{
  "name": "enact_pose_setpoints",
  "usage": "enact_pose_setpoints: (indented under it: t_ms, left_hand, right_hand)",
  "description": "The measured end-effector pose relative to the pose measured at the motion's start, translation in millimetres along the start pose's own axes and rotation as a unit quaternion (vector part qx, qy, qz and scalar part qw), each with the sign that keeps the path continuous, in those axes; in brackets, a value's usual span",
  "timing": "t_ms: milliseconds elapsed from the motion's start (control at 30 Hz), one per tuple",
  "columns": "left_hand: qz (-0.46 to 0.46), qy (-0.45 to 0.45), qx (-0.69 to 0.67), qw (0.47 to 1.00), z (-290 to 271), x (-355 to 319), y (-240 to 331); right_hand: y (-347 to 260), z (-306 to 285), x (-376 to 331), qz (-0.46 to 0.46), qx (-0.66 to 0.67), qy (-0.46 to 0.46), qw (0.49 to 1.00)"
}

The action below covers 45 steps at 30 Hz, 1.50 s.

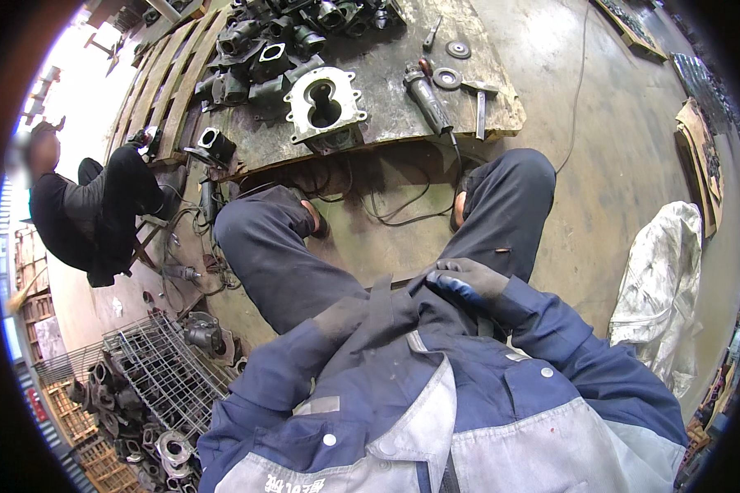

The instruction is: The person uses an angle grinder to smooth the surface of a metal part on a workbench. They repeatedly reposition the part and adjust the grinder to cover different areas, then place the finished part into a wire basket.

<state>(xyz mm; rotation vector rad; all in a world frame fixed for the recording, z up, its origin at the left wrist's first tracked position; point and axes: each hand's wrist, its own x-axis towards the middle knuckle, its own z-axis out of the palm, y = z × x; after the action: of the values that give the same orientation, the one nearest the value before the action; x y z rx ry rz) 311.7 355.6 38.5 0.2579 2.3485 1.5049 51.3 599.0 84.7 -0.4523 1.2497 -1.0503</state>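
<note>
My right hand [473, 279], in a dark glove with blue on it, is at my lap with its fingers curled in. They close on the edge of a dark cloth [411, 306] that lies over my lap. On the other side of this cloth is my left hand [343, 319], also dark-gloved, its fingers hidden by folds. Beyond my knees a metal housing [327, 103] with a pale machined flange and a large bore stands at the near edge of a low worktable [386, 74]. Both hands are well away from it.
An angle grinder [427, 99], a hammer [480, 107] and discs [458, 50] lie on the table's right. Dark castings [259, 57] are heaped behind the housing. Cables [399, 220] trail below. A co-worker [99, 209] sits at left, near a wire basket [168, 366]. A white sack [658, 287] lies right.
</note>
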Motion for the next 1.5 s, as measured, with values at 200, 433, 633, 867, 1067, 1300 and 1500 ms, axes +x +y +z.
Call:
enact_pose_setpoints:
  t_ms: [200, 433, 633, 867, 1067, 1300, 1500]
  left_hand:
    - [-0.156, 0.075, -0.468, 0.867, -15, 6, 72]
    - [-0.194, 0.014, -0.478, 0.856, -32, 4, 75]
    - [-0.128, -0.036, -0.361, 0.923, -43, 4, 77]
    - [-0.182, 0.053, -0.490, 0.851, -30, 20, 79]
    - [-0.140, 0.042, -0.528, 0.837, -18, 44, 54]
    - [-0.205, 0.133, -0.560, 0.792, -28, 57, 43]
    - [-0.254, 0.340, -0.044, 0.904, -15, 71, 26]
  right_hand:
    - [11, -18, -11, 0.063, 0.203, -0.022, 0.977]
    - [6, -5, 11, 0.088, -0.194, -0.154, 0.965]
    - [-20, -3, -8, 0.081, -0.081, -0.195, 0.974]
    - [-10, -3, 14, 0.069, -0.081, 0.008, 0.994]
    - [-19, 24, 24, -0.062, -0.348, 0.225, 0.908]
    - [-32, 40, 13, -0.122, -0.375, 0.274, 0.877]
    - [-9, 44, 53, -0.021, -0.530, 0.248, 0.811]
